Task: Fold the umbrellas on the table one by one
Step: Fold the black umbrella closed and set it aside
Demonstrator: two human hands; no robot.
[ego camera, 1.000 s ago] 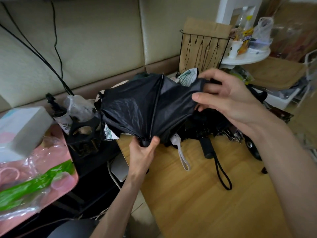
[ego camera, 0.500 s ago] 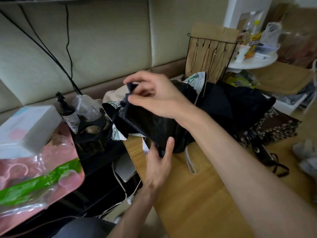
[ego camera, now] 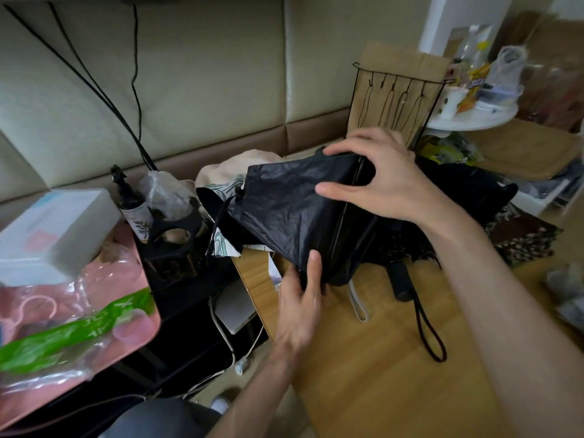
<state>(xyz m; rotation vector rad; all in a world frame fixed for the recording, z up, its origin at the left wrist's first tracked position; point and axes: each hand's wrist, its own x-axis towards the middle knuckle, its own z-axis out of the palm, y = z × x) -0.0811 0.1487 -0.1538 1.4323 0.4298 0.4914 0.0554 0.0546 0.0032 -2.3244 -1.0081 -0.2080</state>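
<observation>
I hold a black folding umbrella (ego camera: 284, 213) above the far left corner of the wooden table (ego camera: 379, 358). My left hand (ego camera: 300, 305) grips its lower end, thumb laid against the fabric. My right hand (ego camera: 376, 178) curls over the upper edge of the canopy, fingers on top and thumb in front, beside a metal rib. The canopy panels lie partly gathered to the left. A second black umbrella (ego camera: 458, 197) lies behind on the table, its black handle (ego camera: 399, 279) and wrist strap (ego camera: 429, 336) pointing toward me.
A patterned brown umbrella (ego camera: 521, 238) lies at the right. A floral fabric (ego camera: 221, 191) sits behind the held umbrella. A black wire rack (ego camera: 395, 99) stands at the back. Left of the table are a pink tray (ego camera: 126, 279), white box (ego camera: 53, 229) and bottle (ego camera: 132, 207).
My right hand moved from the left side of the canopy back to the right, onto its upper edge near the rib. The canopy panel now lies spread out flatter.
</observation>
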